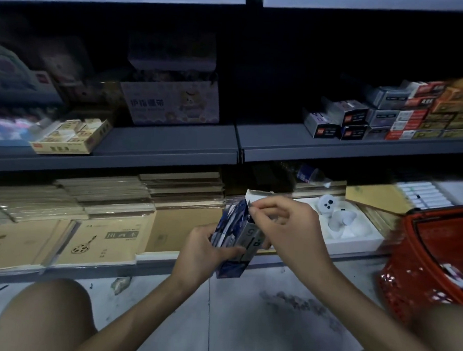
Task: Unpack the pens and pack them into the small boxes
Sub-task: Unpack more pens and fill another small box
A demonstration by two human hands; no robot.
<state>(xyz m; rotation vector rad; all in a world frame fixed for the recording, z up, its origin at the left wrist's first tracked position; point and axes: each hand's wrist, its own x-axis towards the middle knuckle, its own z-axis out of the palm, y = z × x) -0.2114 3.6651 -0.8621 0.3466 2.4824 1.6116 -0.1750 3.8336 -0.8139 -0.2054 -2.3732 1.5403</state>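
Head view showed one small box, blue and white, held up over the floor in front of the bottom shelf. Its top flap stood open, and the inside was too dark to see. The left hand gripped the box low down. The right hand pinched the edge of its open top. One red basket on the right held some white packs. One white tray held white toys.
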